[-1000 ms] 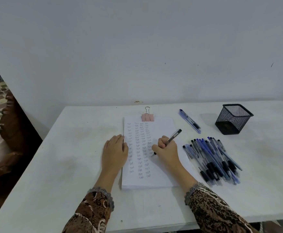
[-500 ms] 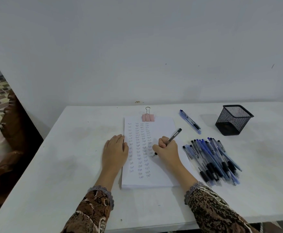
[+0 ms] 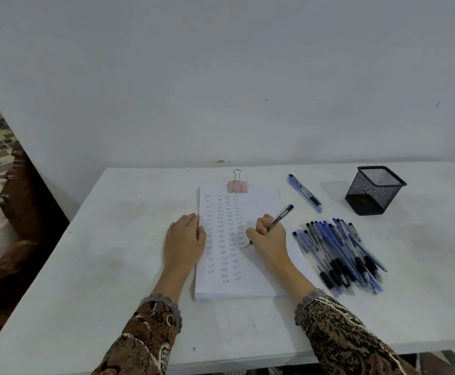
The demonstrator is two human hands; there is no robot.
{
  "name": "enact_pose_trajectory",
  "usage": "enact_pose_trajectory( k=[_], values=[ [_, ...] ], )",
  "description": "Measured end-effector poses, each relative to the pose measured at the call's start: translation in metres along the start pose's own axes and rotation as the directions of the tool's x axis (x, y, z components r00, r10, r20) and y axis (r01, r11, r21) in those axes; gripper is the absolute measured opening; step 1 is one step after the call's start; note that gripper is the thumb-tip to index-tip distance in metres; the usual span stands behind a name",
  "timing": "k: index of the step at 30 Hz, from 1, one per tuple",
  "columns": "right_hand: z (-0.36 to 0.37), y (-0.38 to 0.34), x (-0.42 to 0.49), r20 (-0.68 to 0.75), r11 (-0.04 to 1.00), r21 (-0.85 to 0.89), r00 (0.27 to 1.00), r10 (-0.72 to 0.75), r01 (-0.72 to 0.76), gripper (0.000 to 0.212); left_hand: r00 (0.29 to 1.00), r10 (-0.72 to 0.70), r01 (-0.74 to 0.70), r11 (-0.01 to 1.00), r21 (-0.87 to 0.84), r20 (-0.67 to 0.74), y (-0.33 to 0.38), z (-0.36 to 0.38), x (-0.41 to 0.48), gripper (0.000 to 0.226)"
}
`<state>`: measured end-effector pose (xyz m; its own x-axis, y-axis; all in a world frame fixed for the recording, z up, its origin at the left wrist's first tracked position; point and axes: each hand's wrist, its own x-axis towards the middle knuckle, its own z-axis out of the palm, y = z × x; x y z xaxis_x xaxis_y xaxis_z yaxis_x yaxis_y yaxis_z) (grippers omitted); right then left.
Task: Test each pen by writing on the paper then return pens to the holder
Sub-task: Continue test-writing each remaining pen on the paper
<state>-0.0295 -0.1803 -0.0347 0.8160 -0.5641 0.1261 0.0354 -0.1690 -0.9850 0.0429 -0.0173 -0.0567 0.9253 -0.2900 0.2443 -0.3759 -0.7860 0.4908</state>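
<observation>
The right hand [image 3: 268,236] curls its fingers round a slim grey pen [image 3: 281,215], pinching it low on the barrel, tip on the clipped paper [image 3: 258,201]. The left hand [image 3: 185,239] lies flat, fingers together, on the sheet's left edge. The pen looks like light, stiff, smooth plastic, best gripped near its tip; the square black mesh holder [image 3: 375,189] stands well to the right, beyond a loose pile of pens [image 3: 339,253].

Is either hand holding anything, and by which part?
The right hand grips a pen low on its barrel, near the tip. The left hand holds nothing, lying flat at the paper edge.
</observation>
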Motion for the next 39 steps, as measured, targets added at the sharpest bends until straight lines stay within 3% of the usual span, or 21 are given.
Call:
enact_pose_trajectory(
  k=[2,5,8,10,16,20,25,31,34,39],
  values=[
    [-0.002,0.000,0.001,0.008,0.999,0.036,0.999,0.040,-0.040,0.047,1.000,0.005,-0.005,1.000,0.001,-0.004,0.000,0.000,0.000,0.041],
    [-0.009,-0.003,0.008,0.053,0.950,0.250,0.983,0.178,-0.185,0.035,1.000,0.010,-0.010,1.000,-0.002,-0.008,0.000,0.000,0.001,0.041],
    [-0.013,-0.010,0.015,0.101,0.967,0.178,0.981,0.167,-0.183,0.017,1.000,0.007,-0.007,1.000,-0.005,-0.007,0.000,0.001,0.001,0.041],
    [-0.011,-0.011,0.016,0.128,0.980,0.135,0.983,0.128,-0.145,0.030,1.000,0.008,-0.008,1.000,-0.005,-0.012,0.000,0.001,0.001,0.041],
    [-0.008,-0.011,0.013,0.055,0.964,0.154,0.976,0.211,-0.217,0.031,1.000,0.001,-0.001,1.000,-0.005,-0.013,0.000,0.001,0.001,0.041],
    [-0.006,-0.011,0.012,0.054,0.977,-0.004,0.976,0.213,-0.213,0.034,1.000,-0.002,0.002,1.000,-0.005,-0.015,0.002,-0.001,0.000,0.040],
    [-0.005,-0.016,0.012,0.070,0.971,-0.052,0.969,0.238,-0.235,0.030,1.000,-0.002,0.002,1.000,-0.003,-0.016,0.002,-0.002,-0.001,0.040],
    [-0.042,-0.037,0.022,-0.006,0.959,-0.262,0.994,0.112,-0.110,0.024,1.000,-0.013,0.013,1.000,-0.013,-0.027,0.003,-0.002,-0.002,0.040],
    [-0.090,-0.046,0.034,-0.050,0.857,-0.510,0.997,0.059,-0.076,0.028,1.000,-0.015,0.015,1.000,-0.014,-0.022,0.001,-0.001,-0.002,0.040],
    [-0.171,-0.032,0.049,-0.239,0.675,-0.682,0.958,0.159,-0.282,0.029,1.000,-0.013,0.013,1.000,-0.010,-0.024,-0.001,0.002,0.000,0.040]
  ],
)
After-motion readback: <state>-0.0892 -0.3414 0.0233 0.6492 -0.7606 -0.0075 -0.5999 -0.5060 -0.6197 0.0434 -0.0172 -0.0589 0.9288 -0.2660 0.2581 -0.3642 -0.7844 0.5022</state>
